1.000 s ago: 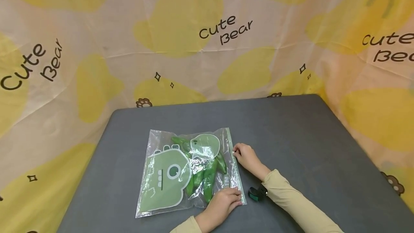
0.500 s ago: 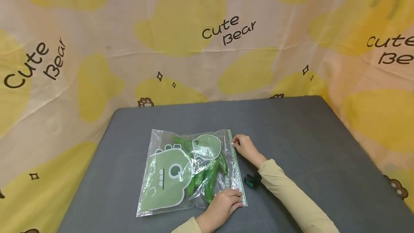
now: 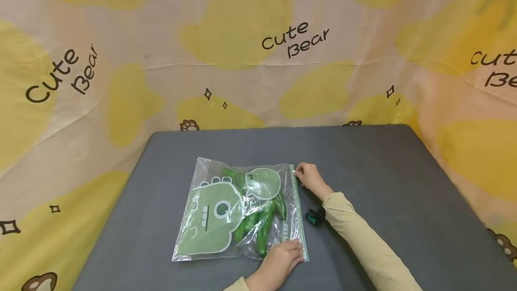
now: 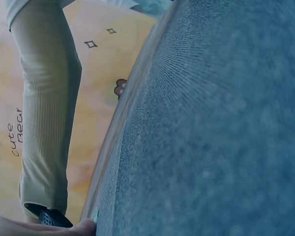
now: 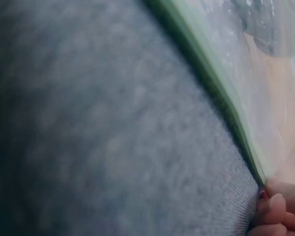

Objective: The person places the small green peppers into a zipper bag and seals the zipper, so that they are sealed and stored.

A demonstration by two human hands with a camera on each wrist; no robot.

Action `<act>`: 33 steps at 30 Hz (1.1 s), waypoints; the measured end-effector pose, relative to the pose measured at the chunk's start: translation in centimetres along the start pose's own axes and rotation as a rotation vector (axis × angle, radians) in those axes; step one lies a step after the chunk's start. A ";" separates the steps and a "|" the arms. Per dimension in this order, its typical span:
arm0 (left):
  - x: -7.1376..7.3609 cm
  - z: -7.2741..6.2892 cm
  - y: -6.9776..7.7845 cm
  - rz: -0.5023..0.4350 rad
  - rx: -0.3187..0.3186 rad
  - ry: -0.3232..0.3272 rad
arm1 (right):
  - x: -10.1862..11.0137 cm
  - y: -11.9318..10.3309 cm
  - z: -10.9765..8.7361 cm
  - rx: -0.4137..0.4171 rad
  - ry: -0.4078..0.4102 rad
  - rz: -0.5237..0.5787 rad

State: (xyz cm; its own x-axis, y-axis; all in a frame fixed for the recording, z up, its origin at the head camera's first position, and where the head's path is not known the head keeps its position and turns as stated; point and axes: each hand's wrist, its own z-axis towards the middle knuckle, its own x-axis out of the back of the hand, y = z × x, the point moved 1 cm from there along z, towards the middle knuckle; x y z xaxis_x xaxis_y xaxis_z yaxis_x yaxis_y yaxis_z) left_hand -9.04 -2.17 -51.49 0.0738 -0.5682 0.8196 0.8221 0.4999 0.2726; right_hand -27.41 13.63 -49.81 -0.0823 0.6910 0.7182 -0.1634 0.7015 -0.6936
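Observation:
A clear zip bag printed with green dinosaur shapes lies flat on the table. Several long green peppers show through its plastic. Along its right side runs a pale green zip edge. At the far end of that edge, my right hand pinches a small white slider; in the right wrist view, thumb and fingers meet at the end of the green strip. My left hand holds the bag's near right corner, its fingertips at the zip edge. The left thumb is mostly hidden.
The grey table extends around the bag on all sides. A patterned cloth hangs behind the table and along both sides. A black wrist camera sits at my right wrist, just beside the zip edge.
My right hand has slid along the zip edge, away from me, to the far corner, carrying the slider. My left hand stays at the near corner. The head view has shifted slightly.

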 end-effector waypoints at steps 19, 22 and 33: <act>0.3 -0.4 0.1 -0.065 0.065 -0.020 | -0.3 0.6 1.0 -0.046 0.134 0.087; 0.5 -0.5 -0.2 -0.117 0.071 -0.049 | -0.3 0.7 1.0 -0.035 0.135 0.090; 1.1 0.8 -1.2 -0.161 0.069 -0.142 | 0.6 2.5 0.8 -0.020 0.135 0.253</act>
State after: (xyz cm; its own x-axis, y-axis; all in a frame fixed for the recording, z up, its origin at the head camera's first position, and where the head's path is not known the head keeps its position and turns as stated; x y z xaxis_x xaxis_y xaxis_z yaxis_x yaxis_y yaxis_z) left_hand -10.41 -2.94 -50.53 -0.1394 -0.5490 0.8241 0.7760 0.4564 0.4353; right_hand -28.61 15.64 -51.05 0.0141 0.8607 0.5089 -0.1347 0.5060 -0.8520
